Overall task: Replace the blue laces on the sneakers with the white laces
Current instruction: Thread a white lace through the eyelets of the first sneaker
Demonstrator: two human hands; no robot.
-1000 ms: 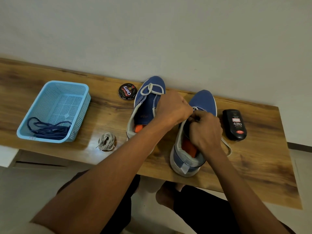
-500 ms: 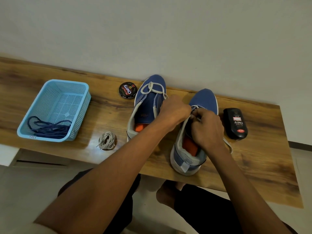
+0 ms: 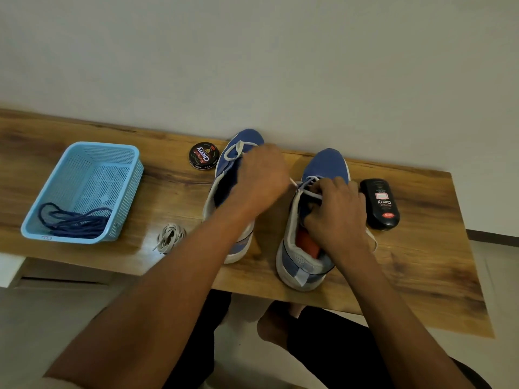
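Surface point(image 3: 421, 248): warm brown wood grain with darker streaks, glossy.
Basket point(image 3: 127, 192) near the left edge: light blue, fine perforated pattern on walls and floor.
Laces in the basket point(image 3: 73, 223): dark navy blue.
Coiled lace point(image 3: 170, 237) near the front edge: off-white, greyish.
Left sneaker point(image 3: 247, 138): blue upper, white sole, white lace point(image 3: 236, 151) at the toe.
Right sneaker point(image 3: 327, 164): blue upper, grey mesh heel, pale blue heel tab, orange-red insole, white lace point(image 3: 311, 193).
Round tin point(image 3: 204, 155) near the back edge: black, red and white lettering.
Bottle point(image 3: 380, 203) towards the right edge: black, white-and-red label.
Wall point(image 3: 252, 51): plain pale grey-white.
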